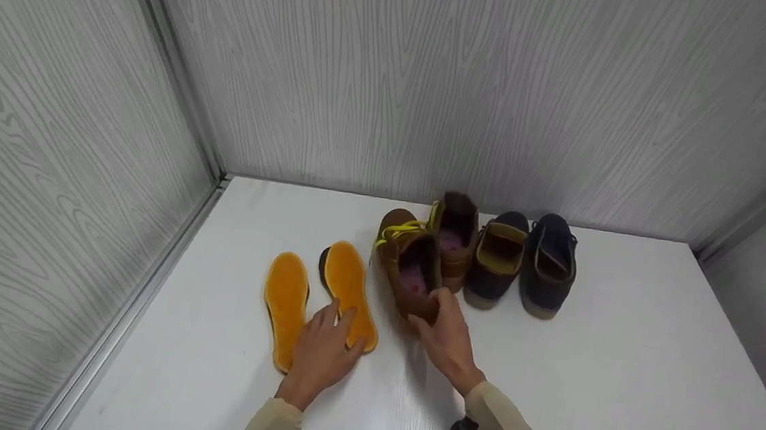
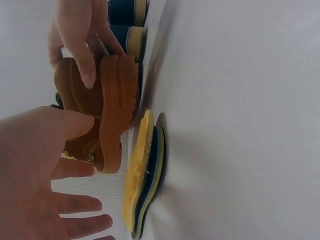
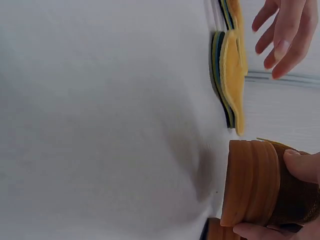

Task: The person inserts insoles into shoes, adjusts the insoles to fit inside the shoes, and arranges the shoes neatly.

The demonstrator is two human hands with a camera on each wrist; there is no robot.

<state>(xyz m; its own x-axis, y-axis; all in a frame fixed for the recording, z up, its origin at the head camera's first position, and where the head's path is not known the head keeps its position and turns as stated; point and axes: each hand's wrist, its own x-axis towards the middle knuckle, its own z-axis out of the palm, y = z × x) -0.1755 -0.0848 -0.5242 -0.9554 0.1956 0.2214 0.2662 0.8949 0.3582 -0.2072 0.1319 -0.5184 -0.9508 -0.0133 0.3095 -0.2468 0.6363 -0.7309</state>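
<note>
My right hand (image 1: 447, 333) grips the heel of a brown shoe (image 1: 390, 256) with yellow laces, thumb on one side and fingers on the other. In the right wrist view its heel (image 3: 252, 182) appears slightly raised, a shadow beneath. The matching brown shoe (image 1: 455, 258) stands just beyond it, partly hidden. My left hand (image 1: 324, 350) hovers with spread fingers over two orange-yellow insoles, the nearer-right insole (image 1: 349, 277) and the left insole (image 1: 286, 296). In the left wrist view a fuzzy-topped layered insole (image 2: 137, 175) lies beside that hand, which holds nothing.
To the right of the brown pair stand two dark shoes, one with a tan lining (image 1: 500, 251) and one dark inside (image 1: 548, 269). They all rest on a white table (image 1: 581, 394). Grey wood-patterned panels (image 1: 393, 86) rise behind and at both sides.
</note>
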